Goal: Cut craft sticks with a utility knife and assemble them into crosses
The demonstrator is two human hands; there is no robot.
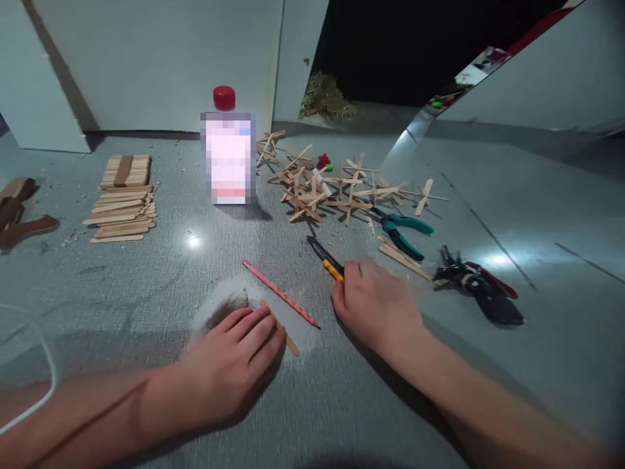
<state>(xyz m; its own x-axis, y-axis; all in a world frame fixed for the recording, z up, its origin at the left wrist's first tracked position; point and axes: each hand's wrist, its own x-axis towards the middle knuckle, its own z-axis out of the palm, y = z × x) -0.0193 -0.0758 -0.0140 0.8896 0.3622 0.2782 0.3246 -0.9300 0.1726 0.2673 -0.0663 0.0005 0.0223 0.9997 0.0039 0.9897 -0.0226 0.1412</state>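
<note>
My left hand [239,355] lies low over the floor, fingers bent together on a wooden craft stick [292,344], whose two ends stick out past the fingertips; my left thumb is hidden. A brown, bristly patch [227,312] shows just beyond those knuckles, its kind unclear. My right hand [374,299], slightly blurred, is closed around a yellow and black utility knife [333,268], blade end pointing away to the upper left. Between the hands a pink patterned pencil [280,293] rests slantwise, apart from both.
Bundled and loose craft sticks [124,212] lie left of a red-capped bottle [229,159]. Crossed stick pieces [312,189] spread right of it. Teal-handled pliers [403,234] and a black tool [488,293] lie farther right. Brown wooden pieces [22,212] sit far left; a white cable [49,358] crosses my left arm.
</note>
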